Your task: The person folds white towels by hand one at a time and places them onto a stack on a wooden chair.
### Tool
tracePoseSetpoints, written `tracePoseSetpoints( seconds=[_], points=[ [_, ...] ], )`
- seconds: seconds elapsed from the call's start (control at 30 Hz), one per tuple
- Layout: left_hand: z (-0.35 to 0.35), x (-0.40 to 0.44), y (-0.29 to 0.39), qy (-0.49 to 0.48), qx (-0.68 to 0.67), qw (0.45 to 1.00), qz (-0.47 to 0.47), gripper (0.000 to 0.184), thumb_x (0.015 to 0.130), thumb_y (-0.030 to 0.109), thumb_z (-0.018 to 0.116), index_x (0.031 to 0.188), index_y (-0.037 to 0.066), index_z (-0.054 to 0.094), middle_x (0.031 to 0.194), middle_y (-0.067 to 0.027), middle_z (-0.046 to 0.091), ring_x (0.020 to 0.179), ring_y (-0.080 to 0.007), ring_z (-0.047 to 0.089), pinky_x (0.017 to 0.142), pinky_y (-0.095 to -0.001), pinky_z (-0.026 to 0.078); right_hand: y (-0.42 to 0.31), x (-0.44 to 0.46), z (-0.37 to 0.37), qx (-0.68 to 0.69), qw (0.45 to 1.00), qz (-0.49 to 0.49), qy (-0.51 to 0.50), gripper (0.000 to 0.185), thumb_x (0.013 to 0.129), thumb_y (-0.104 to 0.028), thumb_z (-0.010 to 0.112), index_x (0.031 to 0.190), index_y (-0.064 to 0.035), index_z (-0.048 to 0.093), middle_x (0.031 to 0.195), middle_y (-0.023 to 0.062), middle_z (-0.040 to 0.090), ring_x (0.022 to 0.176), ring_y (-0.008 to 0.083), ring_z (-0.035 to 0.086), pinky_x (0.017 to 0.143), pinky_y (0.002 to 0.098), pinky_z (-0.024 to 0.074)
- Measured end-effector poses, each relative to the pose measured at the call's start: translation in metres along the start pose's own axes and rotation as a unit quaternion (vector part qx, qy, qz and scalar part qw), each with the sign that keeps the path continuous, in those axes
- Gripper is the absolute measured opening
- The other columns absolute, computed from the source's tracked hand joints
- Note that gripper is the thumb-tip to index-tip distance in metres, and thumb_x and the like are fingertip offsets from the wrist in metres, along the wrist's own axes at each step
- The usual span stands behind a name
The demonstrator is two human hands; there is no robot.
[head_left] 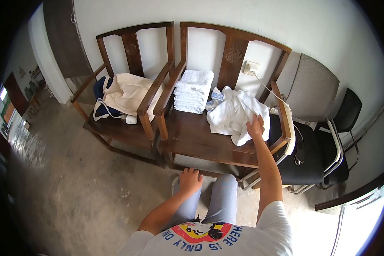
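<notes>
Fingers [254, 118] of right hand [256, 129] resting half-curled on crumpled white cloth [230, 111], grip unclear; left hand [190, 181] lying loosely spread, empty, on leg [193, 205].

The wooden armchair [187, 132] carries a stack of folded white towels [193, 94], a rumpled white cloth heap [232, 111], and a blue-patterned bundle [216, 97], seemingly fabric.

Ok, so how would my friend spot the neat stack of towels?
Find the wide wooden chair, just right of the narrower wooden chair. On its seat, by the left armrest, sits the stack of towels. They're white and folded in flat layers, while the white cloth pile at the right hand is crumpled.
</notes>
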State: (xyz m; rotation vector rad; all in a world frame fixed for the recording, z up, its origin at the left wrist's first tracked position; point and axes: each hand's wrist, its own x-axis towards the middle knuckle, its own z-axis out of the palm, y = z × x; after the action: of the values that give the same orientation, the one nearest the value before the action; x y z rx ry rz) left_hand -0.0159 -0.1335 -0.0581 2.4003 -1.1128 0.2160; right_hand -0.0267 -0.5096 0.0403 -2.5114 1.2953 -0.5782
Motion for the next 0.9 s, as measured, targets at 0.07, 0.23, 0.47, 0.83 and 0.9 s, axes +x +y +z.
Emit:
tracePoseSetpoints(
  seconds=[0.07,0.23,0.47,0.83,0.9],
  points=[
    [0.000,0.001,0.000,-0.001,-0.011,1.000,-0.006,0.028,0.081,0.029,0.058,0.090,0.005,0.067,0.096,-0.0106,0.061,0.098,-0.0305,0.053,0.081,-0.0469,0.041,-0.003,0.006,-0.004,-0.018,0.998,0.022,-0.053,0.070,0.082,-0.036,0.061,0.141,-0.0087,0.033,0.151,0.0126,0.020,0.139,0.0325,0.019,0.105,0.0619,0.0246],
    [-0.005,0.001,0.005,-0.038,-0.009,0.999,-0.020,0.027,0.080,0.028,0.058,0.090,0.005,0.066,0.095,-0.0101,0.061,0.097,-0.0297,0.054,0.081,-0.0455,0.042,-0.024,0.036,-0.028,0.109,0.981,-0.130,0.098,0.071,0.086,-0.042,0.060,0.139,-0.0014,0.035,0.148,0.0192,0.026,0.136,0.0364,0.026,0.107,0.0517,0.0265],
    [0.002,-0.004,0.003,0.060,-0.039,0.997,0.026,0.024,0.078,0.022,0.060,0.093,0.004,0.065,0.093,-0.0119,0.061,0.094,-0.0294,0.055,0.080,-0.0446,0.044,-0.085,-0.064,-0.188,0.294,0.890,-0.285,0.200,0.059,0.091,-0.025,0.058,0.140,-0.0015,0.035,0.147,0.0201,0.031,0.137,0.0316,0.029,0.110,0.0381,0.0241],
    [0.003,0.005,0.077,-0.305,-0.818,0.468,-0.136,0.051,0.096,0.043,0.042,0.134,0.009,0.040,0.129,-0.0072,0.050,0.117,-0.0196,0.050,0.097,-0.0358,0.041,-0.056,-0.318,-0.113,0.413,0.853,-0.287,-0.142,0.060,0.082,-0.016,0.067,0.135,-0.0011,0.043,0.142,0.0206,0.040,0.134,0.0325,0.034,0.110,0.0400,0.0236],
    [0.002,0.009,0.081,-0.328,-0.882,0.325,-0.093,0.050,0.095,0.041,0.043,0.134,0.009,0.040,0.129,-0.0077,0.050,0.117,-0.0202,0.050,0.098,-0.0372,0.041,-0.051,-0.331,-0.123,0.439,0.836,-0.296,-0.143,0.057,0.080,-0.014,0.068,0.132,-0.0004,0.047,0.140,0.0214,0.041,0.132,0.0334,0.038,0.108,0.0406,0.0274]
  ],
)
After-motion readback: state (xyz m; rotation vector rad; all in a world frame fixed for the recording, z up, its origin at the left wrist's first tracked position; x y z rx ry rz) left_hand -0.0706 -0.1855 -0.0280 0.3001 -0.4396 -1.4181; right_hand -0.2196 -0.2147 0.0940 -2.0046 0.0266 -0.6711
